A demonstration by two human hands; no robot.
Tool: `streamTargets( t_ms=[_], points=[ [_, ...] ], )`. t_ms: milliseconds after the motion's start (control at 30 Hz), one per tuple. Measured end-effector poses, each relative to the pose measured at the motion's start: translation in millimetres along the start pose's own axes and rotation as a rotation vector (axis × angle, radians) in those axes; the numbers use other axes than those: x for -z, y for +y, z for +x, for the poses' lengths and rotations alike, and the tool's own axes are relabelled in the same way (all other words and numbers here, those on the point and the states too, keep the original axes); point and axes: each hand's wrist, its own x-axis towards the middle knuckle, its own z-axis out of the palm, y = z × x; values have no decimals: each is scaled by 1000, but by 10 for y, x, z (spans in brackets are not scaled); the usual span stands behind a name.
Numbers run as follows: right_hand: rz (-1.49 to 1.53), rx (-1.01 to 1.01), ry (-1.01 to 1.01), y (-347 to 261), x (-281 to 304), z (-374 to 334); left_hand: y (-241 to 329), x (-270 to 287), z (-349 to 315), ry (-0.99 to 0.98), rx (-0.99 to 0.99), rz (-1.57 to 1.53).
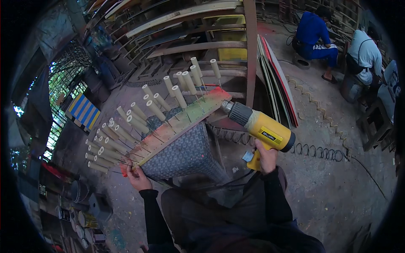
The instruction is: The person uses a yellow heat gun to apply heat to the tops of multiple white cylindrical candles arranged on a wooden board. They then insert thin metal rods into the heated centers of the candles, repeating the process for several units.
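My right hand (266,157) is wrapped round the handle of a yellow heat gun (272,130). Its metal nozzle points left, close to the right end of a long, paint-stained board (185,119). Thin rods stand up from the board in rows, and pale hollow cylinders (179,97) sit on many of them. At the board's left end, my left hand (139,178) has its fingers closed on the edge; the fingertips are partly hidden among the rods. Under the board is a grey woven stool (181,158).
A rack (249,55) of boards stands ahead, with panels (278,80) leaning beside it. A coiled hose (318,151) crosses the floor on the right. Two people (314,33) sit at the far right. Paint cans (87,220) stand at lower left, a striped panel (83,110) farther back.
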Motion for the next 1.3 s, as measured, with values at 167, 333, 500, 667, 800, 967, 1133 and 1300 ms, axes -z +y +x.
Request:
streamTargets(
  t_ms=[167, 333, 500, 667, 800, 967, 1133, 1300],
  points=[
    [6, 55, 52, 11, 63, 195, 17, 15, 13, -3, -9, 27],
    [-77, 131, 63, -68, 146, 359, 65, 19, 0, -33, 25, 59],
    [-49, 128, 18, -152, 113, 510, 64, 13, -3, 4, -72, 7],
    [-16, 92, 23, -206, 73, 568, 176, -5, -17, -6, -67, 26],
    [-10, 182, 60, -189, -2, 602, 121, 7, -12, -9, -41, -17],
    [-95, 185, -37, -205, 21, 682, 46, 27, 4, 5, -31, -54],
    [-91, 138, -32, -325, -6, 803, 170, -9, -17, -5, -9, -42],
    [-119, 146, -63, -333, 42, 974, 139, 9, -8, -24, 7, -68]
  ],
)
